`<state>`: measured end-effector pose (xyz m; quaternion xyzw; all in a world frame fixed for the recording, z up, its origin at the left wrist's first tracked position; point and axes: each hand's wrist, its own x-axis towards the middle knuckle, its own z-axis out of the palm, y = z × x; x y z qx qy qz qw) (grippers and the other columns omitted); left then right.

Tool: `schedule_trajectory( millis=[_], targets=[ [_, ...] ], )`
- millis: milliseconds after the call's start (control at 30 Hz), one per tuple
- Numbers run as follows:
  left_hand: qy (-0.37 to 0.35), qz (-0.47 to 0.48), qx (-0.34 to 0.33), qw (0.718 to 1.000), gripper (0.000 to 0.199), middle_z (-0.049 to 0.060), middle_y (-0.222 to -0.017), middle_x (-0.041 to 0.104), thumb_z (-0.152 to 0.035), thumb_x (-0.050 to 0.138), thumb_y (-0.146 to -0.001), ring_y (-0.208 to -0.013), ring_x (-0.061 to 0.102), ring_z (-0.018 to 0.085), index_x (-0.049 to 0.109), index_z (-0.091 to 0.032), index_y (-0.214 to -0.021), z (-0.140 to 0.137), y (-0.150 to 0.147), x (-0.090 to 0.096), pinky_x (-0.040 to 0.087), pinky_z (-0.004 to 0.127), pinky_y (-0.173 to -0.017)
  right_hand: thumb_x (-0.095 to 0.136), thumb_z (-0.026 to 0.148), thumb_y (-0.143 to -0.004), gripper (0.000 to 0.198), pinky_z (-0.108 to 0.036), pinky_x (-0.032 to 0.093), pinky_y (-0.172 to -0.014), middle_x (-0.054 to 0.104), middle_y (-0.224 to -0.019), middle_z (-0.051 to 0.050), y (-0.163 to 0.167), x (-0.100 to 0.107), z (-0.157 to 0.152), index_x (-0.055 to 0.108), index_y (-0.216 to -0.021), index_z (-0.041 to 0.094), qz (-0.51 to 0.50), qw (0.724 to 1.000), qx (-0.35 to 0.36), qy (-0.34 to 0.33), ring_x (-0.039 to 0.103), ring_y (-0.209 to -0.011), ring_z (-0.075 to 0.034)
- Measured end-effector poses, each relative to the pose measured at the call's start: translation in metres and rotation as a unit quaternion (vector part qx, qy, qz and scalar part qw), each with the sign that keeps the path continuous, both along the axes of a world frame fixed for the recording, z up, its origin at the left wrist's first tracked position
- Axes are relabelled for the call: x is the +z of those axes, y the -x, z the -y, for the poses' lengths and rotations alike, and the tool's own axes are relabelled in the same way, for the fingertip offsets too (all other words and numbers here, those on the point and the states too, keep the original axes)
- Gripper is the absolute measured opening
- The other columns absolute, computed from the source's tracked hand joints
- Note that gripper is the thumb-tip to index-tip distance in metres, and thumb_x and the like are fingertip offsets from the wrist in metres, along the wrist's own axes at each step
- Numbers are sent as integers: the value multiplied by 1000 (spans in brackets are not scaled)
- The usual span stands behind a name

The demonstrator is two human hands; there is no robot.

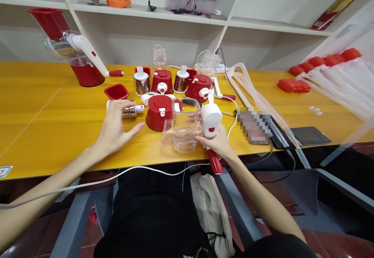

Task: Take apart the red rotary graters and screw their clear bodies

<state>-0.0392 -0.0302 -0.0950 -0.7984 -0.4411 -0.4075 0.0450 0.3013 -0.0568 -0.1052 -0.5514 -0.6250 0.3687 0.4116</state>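
Note:
My right hand (217, 141) grips a clear plastic grater housing (185, 127) at its right side, with a white crank handle (211, 117) attached whose red grip hangs below the table edge. My left hand (115, 127) is open over a metal grater drum (128, 112) lying on its side, thumb and fingers spread. I cannot tell if the fingers touch that drum. Between the hands, just behind the housing, a red suction base (157, 115) stands on the table. Beyond the left hand sits a red hopper (117, 91).
A complete rotary grater (84, 61) stands at the back left. Two upright drums (142, 82) and more red bases (162, 80) are behind. To the right lie a blurred-out phone (254, 127), cables and plastic-wrapped red-ended items (331, 61). White shelves (152, 14) rise behind the table (73, 133).

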Motion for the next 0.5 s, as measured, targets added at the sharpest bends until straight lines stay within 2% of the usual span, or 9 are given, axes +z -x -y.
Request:
schedule_trajectory(
  millis=[100, 167, 300, 500],
  targets=[
    [16, -54, -96, 994, 55, 17, -146, 55, -39, 60, -99, -136, 54, 32, 43, -16, -145, -15, -37, 10, 47, 56, -116, 74, 86, -43, 99, -10, 45, -70, 57, -86, -7, -3, 0, -1, 49, -93, 5, 12, 1000, 15, -3, 47, -75, 5],
    [53, -69, -126, 988, 54, 20, -152, 51, -37, 52, -103, -142, 51, 32, 40, -13, -150, -29, -52, 15, 44, 55, -120, 76, 85, -43, 101, -11, 47, -74, 59, -93, -8, -6, 0, -2, 50, -99, 5, 21, 999, 30, -5, 48, -80, 4],
    [118, -109, -125, 979, 62, 21, -158, 46, -47, 53, -103, -149, 44, 33, 43, -9, -151, -48, -61, 22, 36, 52, -126, 79, 79, -45, 99, -10, 44, -74, 60, -98, -8, -12, -4, -2, 55, -104, 4, 30, 998, 47, 8, 48, -81, 5],
    [158, -138, -99, 973, 68, 20, -147, 54, -55, 57, -100, -134, 54, 34, 45, -12, -151, -52, -53, 34, 46, 52, -115, 83, 74, -44, 98, -8, 43, -74, 60, -99, -9, -16, -9, -3, 56, -106, 3, 23, 999, 34, 17, 46, -81, 5]
  ],
)
